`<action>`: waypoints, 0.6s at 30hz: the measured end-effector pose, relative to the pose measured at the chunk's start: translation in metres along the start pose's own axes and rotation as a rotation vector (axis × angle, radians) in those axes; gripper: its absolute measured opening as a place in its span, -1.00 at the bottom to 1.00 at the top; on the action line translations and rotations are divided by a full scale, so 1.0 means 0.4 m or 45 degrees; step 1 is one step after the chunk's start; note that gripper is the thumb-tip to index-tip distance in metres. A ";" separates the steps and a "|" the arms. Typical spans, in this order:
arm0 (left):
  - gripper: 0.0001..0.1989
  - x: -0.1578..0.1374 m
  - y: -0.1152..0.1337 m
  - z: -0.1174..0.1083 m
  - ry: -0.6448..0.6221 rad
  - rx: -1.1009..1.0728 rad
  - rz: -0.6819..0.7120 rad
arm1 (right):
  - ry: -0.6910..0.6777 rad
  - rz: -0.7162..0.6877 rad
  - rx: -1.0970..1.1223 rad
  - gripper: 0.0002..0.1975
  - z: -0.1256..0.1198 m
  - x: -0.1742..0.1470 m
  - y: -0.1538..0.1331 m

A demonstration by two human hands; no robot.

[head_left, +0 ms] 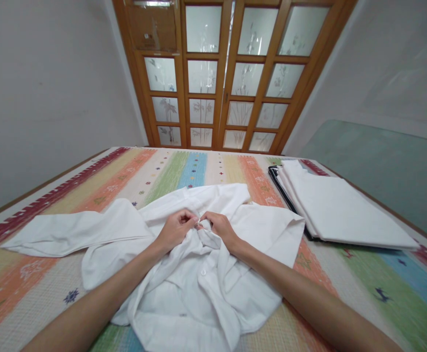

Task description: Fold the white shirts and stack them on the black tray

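Observation:
A white button-up shirt (177,293) lies spread and rumpled in front of me, one sleeve stretched out to the left. My left hand (179,227) pinches the shirt's front edge near the middle. Close beside it, my right hand (217,226) grips the same gathered cloth, fingertips almost meeting those of the left. Whatever small part sits between the fingertips is too small to make out. Below the hands, a button (203,272) shows on the front placket, and the cloth there falls in loose folds.
A stack of folded white clothes (349,210) with a dark garment (281,186) beneath lies to the right. The striped, patterned cover (63,274) spreads under everything. A pale green board (378,166) borders the right side. Wooden glazed doors (221,78) stand beyond the far edge.

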State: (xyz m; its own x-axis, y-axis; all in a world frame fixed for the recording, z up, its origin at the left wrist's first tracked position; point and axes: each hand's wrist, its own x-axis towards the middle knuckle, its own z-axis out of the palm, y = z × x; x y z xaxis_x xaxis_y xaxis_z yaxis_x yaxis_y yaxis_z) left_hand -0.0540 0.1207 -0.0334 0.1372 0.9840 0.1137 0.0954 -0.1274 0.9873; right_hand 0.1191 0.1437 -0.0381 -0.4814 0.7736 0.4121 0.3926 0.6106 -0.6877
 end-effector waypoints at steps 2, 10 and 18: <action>-0.72 0.001 0.001 0.001 0.022 0.011 0.000 | 0.004 -0.032 0.001 -0.83 0.000 0.001 0.002; -0.79 0.002 0.008 0.003 0.110 0.083 -0.074 | 0.052 -0.165 0.144 -0.92 -0.001 0.000 -0.008; -0.81 0.007 0.032 -0.004 0.196 -0.388 -0.276 | 0.056 -0.122 -0.115 -0.93 -0.072 0.020 -0.065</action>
State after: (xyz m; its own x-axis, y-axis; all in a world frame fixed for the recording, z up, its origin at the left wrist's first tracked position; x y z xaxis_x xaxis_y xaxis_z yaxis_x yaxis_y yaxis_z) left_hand -0.0542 0.1219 -0.0204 -0.0054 0.9941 -0.1081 -0.1941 0.1050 0.9753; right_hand 0.1278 0.1389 0.0002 -0.4861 0.7164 0.5006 0.4164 0.6934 -0.5880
